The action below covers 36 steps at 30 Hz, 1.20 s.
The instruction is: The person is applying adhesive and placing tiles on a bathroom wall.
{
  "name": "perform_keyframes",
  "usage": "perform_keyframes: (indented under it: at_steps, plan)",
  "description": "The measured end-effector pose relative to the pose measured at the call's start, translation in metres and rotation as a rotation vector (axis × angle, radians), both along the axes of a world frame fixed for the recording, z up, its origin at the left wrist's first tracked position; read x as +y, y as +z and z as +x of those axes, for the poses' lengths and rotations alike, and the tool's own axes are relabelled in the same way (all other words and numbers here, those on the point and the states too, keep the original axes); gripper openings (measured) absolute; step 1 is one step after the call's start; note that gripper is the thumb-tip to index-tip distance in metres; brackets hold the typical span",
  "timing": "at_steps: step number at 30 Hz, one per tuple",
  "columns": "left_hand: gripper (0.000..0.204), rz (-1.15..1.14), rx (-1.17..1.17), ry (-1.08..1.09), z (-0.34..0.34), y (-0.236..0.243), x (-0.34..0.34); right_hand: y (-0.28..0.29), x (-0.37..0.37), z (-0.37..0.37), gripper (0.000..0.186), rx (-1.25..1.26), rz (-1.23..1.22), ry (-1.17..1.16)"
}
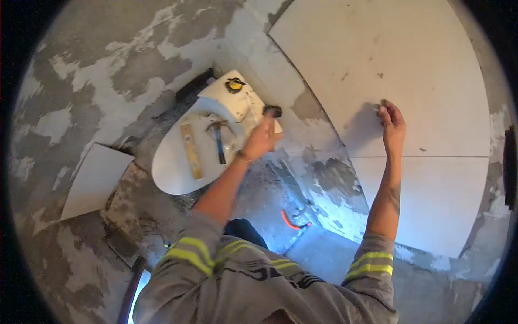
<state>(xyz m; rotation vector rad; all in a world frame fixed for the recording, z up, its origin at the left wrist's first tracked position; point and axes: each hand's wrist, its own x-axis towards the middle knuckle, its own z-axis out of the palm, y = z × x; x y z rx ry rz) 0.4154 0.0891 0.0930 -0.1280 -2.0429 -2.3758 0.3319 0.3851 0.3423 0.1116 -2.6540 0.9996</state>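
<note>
My left hand reaches over the narrow end of a white oval seat-like surface, smeared by motion. A small dark rounded thing is at its fingertips; whether the hand grips it I cannot tell. My right hand is raised in front of a large pale panel, thumb and fingers pinched together. Something small and light may be between them, too small to name. On the white surface lie a claw hammer with a blue and black handle and a yellowish spirit level.
A yellow and black tape measure rests on a raised white block at the back. A second pale panel adjoins the large one below a dark seam. At left leans a white tile piece. An orange-red hose lies low down.
</note>
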Motion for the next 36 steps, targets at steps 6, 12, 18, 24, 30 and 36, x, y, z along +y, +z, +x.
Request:
perform_keyframes:
  at_steps: [6, 12, 18, 24, 30, 36]
  plan:
    - [0.077, -0.185, -0.330, 0.261, 0.130, -0.124, -0.095, 0.011, 0.001, -0.014, 0.035, -0.169, -0.092, 0.049]
    - [0.068, -0.342, -0.554, 0.686, 0.320, -0.206, -0.159, -0.012, 0.010, -0.005, 0.037, -0.046, 0.037, 0.131]
    - [0.041, -0.303, -0.951, 0.999, 0.589, -0.288, -0.119, -0.037, 0.038, -0.013, 0.049, -0.171, -0.070, 0.252]
    - [0.083, 0.353, -1.525, 1.251, 0.674, -0.291, 0.030, -0.008, 0.047, 0.005, 0.048, -0.115, -0.018, 0.218]
    - [0.076, 0.015, -1.519, 1.420, 0.779, -0.288, 0.090, -0.020, 0.097, -0.042, 0.046, -0.230, -0.093, 0.210]
    - [0.047, -0.364, -1.415, 1.182, 0.781, -0.270, 0.029, -0.032, 0.061, 0.000, 0.037, -0.090, -0.107, 0.219]
